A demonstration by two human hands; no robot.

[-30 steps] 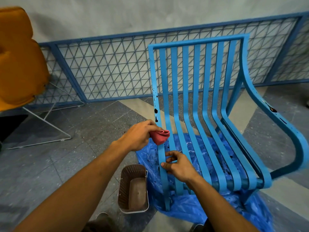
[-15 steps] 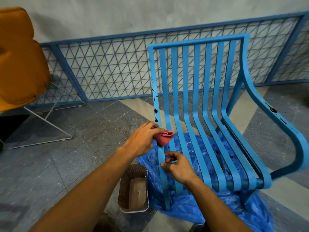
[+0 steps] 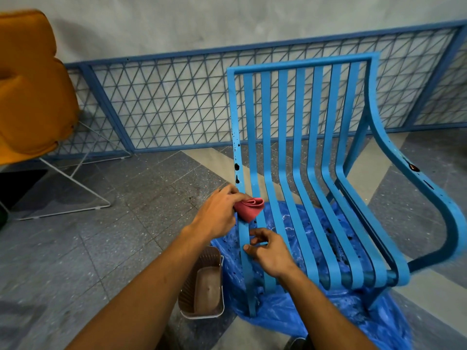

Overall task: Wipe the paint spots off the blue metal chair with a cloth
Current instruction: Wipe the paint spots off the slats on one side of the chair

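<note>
The blue metal chair (image 3: 300, 152) with a slatted back and seat stands in front of me. Black paint spots (image 3: 237, 170) dot its leftmost slat, and more spots (image 3: 414, 168) sit on the right armrest. My left hand (image 3: 219, 213) pinches a folded red cloth (image 3: 249, 207) and holds it against the leftmost slat, just below the big spots. My right hand (image 3: 267, 251) grips the same slat lower down, thumb and fingers curled round it.
A blue plastic sheet (image 3: 316, 311) lies under the chair. A small brown basket (image 3: 203, 286) stands on the floor left of the chair's front leg. An orange chair (image 3: 27, 92) on a white wire frame is at far left. A blue mesh fence (image 3: 164, 102) runs behind.
My left hand has carried the cloth a little to the right, from beside the leftmost slat onto it. My right hand has stayed on the slat.
</note>
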